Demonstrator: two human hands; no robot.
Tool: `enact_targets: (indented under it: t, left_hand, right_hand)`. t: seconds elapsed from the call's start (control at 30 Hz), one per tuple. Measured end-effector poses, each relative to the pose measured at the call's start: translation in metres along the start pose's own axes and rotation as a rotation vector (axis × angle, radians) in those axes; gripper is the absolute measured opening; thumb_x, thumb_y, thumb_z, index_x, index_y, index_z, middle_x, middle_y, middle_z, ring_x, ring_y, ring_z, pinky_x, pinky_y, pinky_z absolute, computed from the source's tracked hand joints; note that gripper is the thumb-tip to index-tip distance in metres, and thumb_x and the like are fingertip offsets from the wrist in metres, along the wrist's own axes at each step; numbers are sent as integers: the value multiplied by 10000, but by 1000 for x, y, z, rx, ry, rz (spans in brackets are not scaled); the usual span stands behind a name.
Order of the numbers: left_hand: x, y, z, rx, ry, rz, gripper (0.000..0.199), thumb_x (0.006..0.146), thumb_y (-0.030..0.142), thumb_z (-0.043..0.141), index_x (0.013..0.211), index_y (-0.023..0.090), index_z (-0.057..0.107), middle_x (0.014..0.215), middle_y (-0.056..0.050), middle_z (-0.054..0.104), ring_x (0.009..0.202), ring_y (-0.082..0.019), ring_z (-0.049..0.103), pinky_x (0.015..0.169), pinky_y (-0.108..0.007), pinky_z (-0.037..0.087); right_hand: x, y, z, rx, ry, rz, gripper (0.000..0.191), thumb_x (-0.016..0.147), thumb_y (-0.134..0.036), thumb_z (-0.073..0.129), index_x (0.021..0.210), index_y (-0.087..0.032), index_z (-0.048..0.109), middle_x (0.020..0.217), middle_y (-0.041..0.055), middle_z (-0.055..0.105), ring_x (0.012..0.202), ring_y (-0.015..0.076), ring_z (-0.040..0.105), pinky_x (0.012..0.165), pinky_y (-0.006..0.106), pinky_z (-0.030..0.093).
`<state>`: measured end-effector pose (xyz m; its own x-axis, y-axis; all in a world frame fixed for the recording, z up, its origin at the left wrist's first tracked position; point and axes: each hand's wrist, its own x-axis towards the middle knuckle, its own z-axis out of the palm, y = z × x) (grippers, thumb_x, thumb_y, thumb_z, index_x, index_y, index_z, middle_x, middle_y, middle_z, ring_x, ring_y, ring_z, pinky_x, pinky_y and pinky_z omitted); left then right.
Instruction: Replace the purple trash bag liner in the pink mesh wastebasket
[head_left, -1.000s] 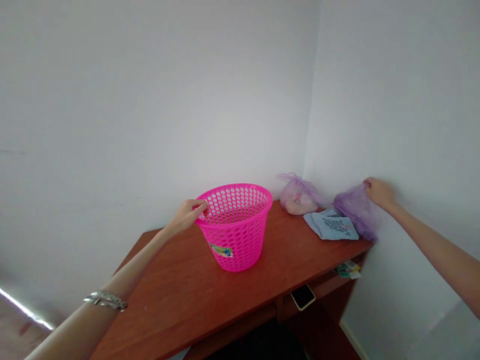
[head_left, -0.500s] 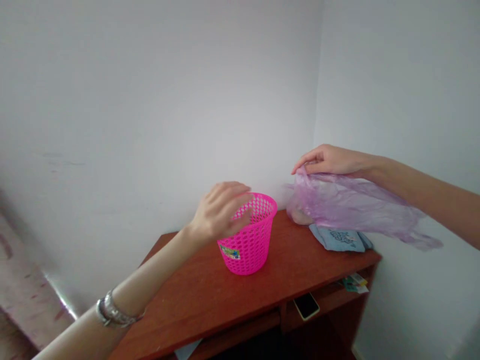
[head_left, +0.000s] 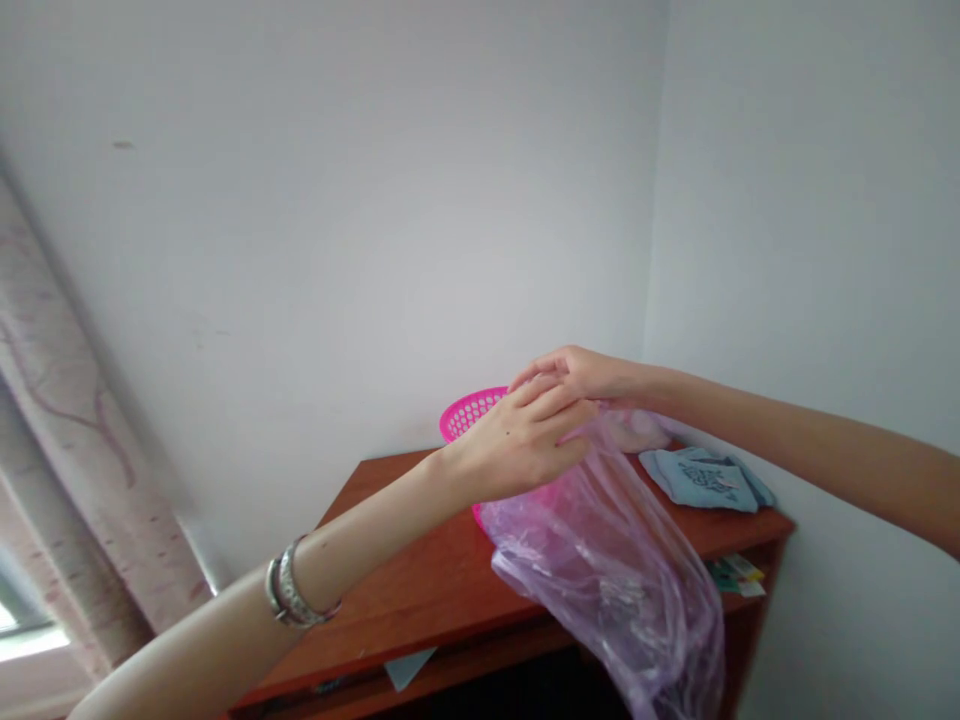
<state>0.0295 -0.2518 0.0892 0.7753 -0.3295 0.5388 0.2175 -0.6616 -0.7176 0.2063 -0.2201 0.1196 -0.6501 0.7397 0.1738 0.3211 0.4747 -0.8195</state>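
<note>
A thin, see-through purple plastic bag (head_left: 615, 570) hangs down in front of the desk. My right hand (head_left: 589, 373) pinches its top edge. Close against it, my left hand (head_left: 532, 435) has its fingers closed on the same edge, and silver bangles circle that wrist. Behind the hands stands a pink plastic basket (head_left: 469, 410) with a lattice wall. Its rim shows at the left, while my left hand and the bag cover most of the rest.
The basket stands on a reddish-brown desk (head_left: 390, 540) in the wall corner. A folded light-blue cloth (head_left: 705, 480) lies at the right end, with small packets (head_left: 739, 575) on the shelf below. A patterned curtain (head_left: 82, 440) hangs at the left.
My right hand has brought the bag leftward, in front of the basket. My left hand, open and empty before, has moved right and closed on the bag's edge.
</note>
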Motion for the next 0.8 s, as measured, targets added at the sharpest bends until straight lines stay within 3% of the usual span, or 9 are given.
enact_targets:
  t: [0.13,0.23,0.37,0.47,0.53,0.6,0.67,0.73,0.8]
  left_hand:
    - [-7,8,-8,-192,-49,28,84,867,215,563,892,167,628,1064,-80,672,1051,-199,577,945,-347,480]
    - [-11,17,-7,-254,-268,42,232,847,349,587,947,147,641,992,-108,687,926,-218,620,849,-355,498]
    - [-25,22,-6,-224,-604,-25,188,797,329,625,706,165,648,665,-58,664,585,-178,580,643,-341,461]
    - [-39,13,-23,-391,-724,-124,302,817,293,587,535,187,594,514,-32,608,470,-139,495,576,-319,413]
    - [-48,0,-41,-605,-759,-279,319,858,281,535,565,190,623,541,-19,621,488,-119,494,558,-287,398]
    - [-56,-16,-59,-793,-736,-514,311,888,313,502,664,193,679,593,-5,634,525,-108,508,544,-261,389]
    - [-66,-34,-74,-861,-603,-786,310,883,385,519,734,186,704,575,5,601,510,-101,484,506,-257,365]
    - [-77,-51,-84,-851,-364,-1021,320,861,429,560,730,168,689,487,26,506,445,-79,401,444,-248,301]
    - [-88,-64,-93,-848,-96,-1179,333,870,428,566,698,151,635,425,53,387,401,-56,321,401,-228,239]
  right_hand:
    - [-2,-3,-8,-48,63,40,432,770,-360,676,1133,-126,657,607,-29,548,461,25,354,410,154,250]
    - [1,0,-15,-35,49,69,472,765,-343,670,1174,-111,634,549,-52,483,440,24,316,408,163,224]
    - [7,19,-38,-273,-28,51,473,744,-388,683,1133,-120,667,620,-17,557,495,41,392,454,168,276]
    - [3,35,-61,-527,-61,57,409,719,-415,708,1018,-135,724,750,34,637,616,81,504,541,183,364]
    - [-7,38,-65,-578,42,-12,421,672,-428,749,989,-152,734,874,63,667,735,123,561,638,213,434]
    - [-21,35,-53,-464,198,-160,478,662,-460,758,1047,-179,718,1048,91,657,896,169,589,768,265,479]
    - [-35,29,-25,-200,216,-305,541,720,-527,700,1160,-213,670,1216,107,604,1065,206,575,888,323,479]
    - [-45,26,14,88,-37,-347,647,741,-631,634,1259,-245,609,1277,106,581,1155,237,559,941,355,470]
    - [-51,31,58,203,-435,-260,787,655,-738,633,1299,-288,578,1256,79,608,1150,251,582,921,336,492]
